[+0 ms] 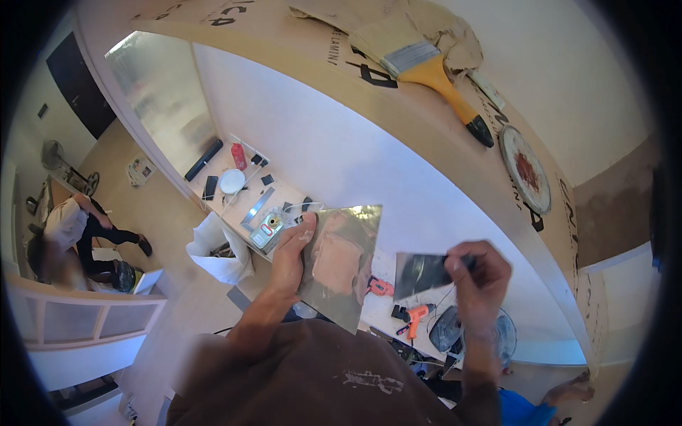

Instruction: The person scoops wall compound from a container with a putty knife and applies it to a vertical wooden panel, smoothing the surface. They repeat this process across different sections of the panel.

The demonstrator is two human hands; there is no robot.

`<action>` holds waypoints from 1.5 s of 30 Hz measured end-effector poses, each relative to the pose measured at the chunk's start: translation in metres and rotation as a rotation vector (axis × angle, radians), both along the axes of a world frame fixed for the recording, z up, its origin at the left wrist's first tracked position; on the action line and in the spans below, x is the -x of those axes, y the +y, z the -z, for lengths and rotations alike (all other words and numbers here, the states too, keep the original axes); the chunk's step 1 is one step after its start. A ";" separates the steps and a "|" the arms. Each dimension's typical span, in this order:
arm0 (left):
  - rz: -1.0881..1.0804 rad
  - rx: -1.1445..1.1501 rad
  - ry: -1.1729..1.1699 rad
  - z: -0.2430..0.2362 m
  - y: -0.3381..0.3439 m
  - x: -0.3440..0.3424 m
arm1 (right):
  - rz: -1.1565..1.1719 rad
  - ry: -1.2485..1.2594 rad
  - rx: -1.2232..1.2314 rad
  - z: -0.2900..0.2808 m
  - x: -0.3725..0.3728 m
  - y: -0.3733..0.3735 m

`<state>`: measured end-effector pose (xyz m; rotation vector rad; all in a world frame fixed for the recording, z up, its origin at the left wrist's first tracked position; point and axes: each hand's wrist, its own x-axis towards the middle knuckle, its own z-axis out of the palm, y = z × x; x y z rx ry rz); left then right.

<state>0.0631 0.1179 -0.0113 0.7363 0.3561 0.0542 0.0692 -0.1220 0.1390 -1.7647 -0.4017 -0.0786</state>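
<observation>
1. While you stand high above the room, your left hand (290, 257) pinches a shiny square metal plate (341, 264) by its left edge, thumb on the face and fingers wrapped behind; the plate sits upright at chest height, in front of you.
2. Your right hand (480, 271) is clenched round the handle of a broad putty knife (420, 272), whose blade points left toward the plate's right edge, near it but apart.
3. Judge the plate as thin, stiff and light, with a slick mirror face that will smear and could slide in a loose pinch; its corners and edges look sharp, so hold it by the edge with a firm thumb, as you do now.
4. The knife blade is likely thin and springy; keep its edge off your left fingers.
5. Just ahead runs a curved board ledge (426, 135), carrying a wide paintbrush (426, 67) with a yellow handle and a round lid (526, 170) with a reddish stain, both within reach above your right hand.
6. Below lies a work table (284, 192) with a red bottle (239, 156), a white round dish (231, 182) and an orange power tool (412, 318); anything dropped would fall far.
7. Another person (78, 227) crouches on the floor at far left, well apart from you.
8. Open room lies between your hands and the ledge.
</observation>
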 end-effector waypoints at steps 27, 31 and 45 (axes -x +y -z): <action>-0.538 -0.415 -0.165 -0.051 -0.049 0.009 | 0.273 0.072 0.061 0.051 0.005 0.046; -0.534 -0.769 -0.352 -0.035 -0.066 0.004 | 0.344 0.186 -0.267 0.075 0.007 0.066; -0.172 -0.385 -0.254 -0.042 -0.049 0.012 | -0.020 -0.841 0.628 0.053 0.007 0.042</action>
